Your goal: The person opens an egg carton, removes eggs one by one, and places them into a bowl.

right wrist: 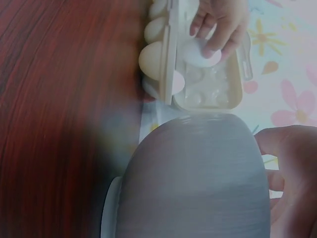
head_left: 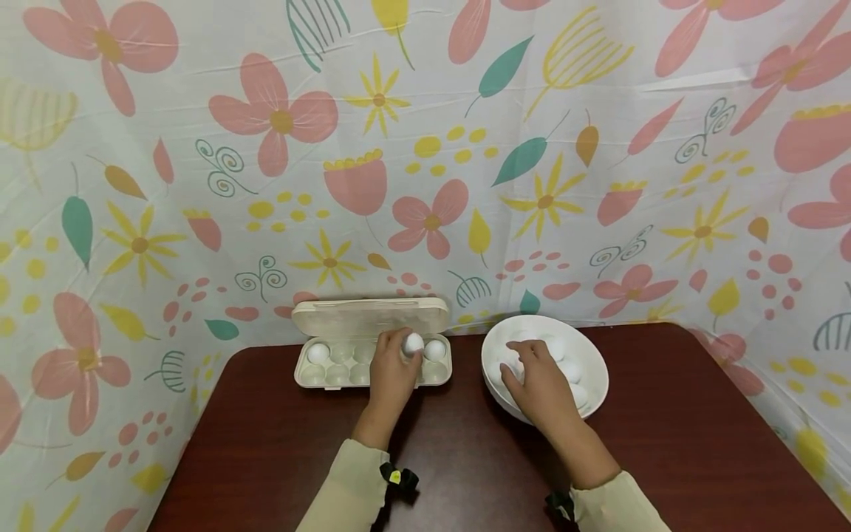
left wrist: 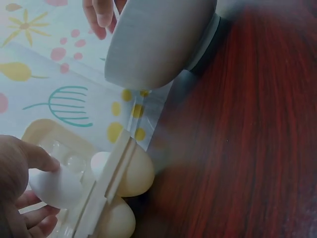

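My left hand (head_left: 391, 373) pinches a white egg (head_left: 413, 344) over the right part of an open egg carton (head_left: 369, 313). In the left wrist view, thumb and fingers lie around that egg (left wrist: 57, 187). One egg (head_left: 318, 353) sits in the carton's back left cup, another egg (head_left: 435, 349) in the back right. My right hand (head_left: 547, 388) reaches over the rim of a white bowl (head_left: 603, 369), thumb and fingers spread apart above the eggs (head_left: 570, 371) inside. The bowl's wall (right wrist: 198, 178) hides its contents in the right wrist view.
Both containers stand near the back edge of a dark reddish-brown table (head_left: 459, 458). Right behind them hangs a flower-patterned cloth (head_left: 425, 162). The carton's lid (head_left: 372, 318) is raised toward the cloth. A gap separates the carton from the bowl.
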The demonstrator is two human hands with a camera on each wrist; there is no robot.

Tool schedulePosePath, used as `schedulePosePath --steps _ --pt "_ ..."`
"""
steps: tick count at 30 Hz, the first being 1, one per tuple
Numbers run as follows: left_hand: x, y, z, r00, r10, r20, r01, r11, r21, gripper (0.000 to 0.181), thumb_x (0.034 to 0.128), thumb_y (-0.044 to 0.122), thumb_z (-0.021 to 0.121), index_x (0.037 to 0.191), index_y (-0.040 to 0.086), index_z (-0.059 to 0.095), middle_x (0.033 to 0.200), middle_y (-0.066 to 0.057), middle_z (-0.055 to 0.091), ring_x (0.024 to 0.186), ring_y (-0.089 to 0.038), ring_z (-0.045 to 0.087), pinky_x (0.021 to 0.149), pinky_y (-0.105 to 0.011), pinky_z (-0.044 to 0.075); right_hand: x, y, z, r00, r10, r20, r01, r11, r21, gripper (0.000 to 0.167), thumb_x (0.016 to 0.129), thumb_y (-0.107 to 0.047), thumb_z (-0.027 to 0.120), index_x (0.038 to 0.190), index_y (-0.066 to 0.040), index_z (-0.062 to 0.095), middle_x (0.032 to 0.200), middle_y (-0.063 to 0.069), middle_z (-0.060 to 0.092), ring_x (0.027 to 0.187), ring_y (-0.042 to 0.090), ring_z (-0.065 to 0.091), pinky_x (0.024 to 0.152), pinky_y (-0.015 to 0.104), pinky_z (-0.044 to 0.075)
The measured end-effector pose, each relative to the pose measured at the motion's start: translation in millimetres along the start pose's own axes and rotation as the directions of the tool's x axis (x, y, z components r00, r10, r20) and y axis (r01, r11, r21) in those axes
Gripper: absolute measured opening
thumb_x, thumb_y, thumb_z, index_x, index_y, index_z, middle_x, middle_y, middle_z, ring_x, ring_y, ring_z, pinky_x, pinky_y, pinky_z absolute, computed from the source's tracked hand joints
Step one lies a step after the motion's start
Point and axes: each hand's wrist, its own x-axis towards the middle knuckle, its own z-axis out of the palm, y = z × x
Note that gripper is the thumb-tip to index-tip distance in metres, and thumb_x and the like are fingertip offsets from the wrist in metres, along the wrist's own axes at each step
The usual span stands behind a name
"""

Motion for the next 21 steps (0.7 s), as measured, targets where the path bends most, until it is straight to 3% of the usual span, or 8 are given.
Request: schedulePosePath --steps 8,21 --pt "-4.4 10.2 -9.9 1.0 0.025 -0.004 -0.025 1.0 0.003 0.044 0.0834 0.016 0.082 0.123 0.007 0.066 0.114 -0.013 0.063 0.101 -0.029 0.067 0.084 -0.045 0.056 -0.8 -7 1 0.999 -0.023 -0.037 0.025 0.998 0.062 0.051 0.09 -0.017 0.072 0.137 -0.005 0.056 0.127 0.02 0.056 0.105 0.034 0.067 0.081 0.051 0.055" --pt "-15.8 33.3 -22.2 0.998 0.037 0.056 -0.035 0.999 -0.034 0.04 0.0847 0.021 0.082 0.121 0.01 0.068 0.111 -0.007 0.061 0.1 -0.022 0.065 0.083 -0.039 0.055 -6.1 -26 4 0.995 -0.097 0.017 0.096 0.992 0.084 0.049 0.088 -0.018 0.077 0.132 -0.007 0.061 0.122 0.014 0.058 0.107 0.028 0.065 0.086 0.046 0.056"
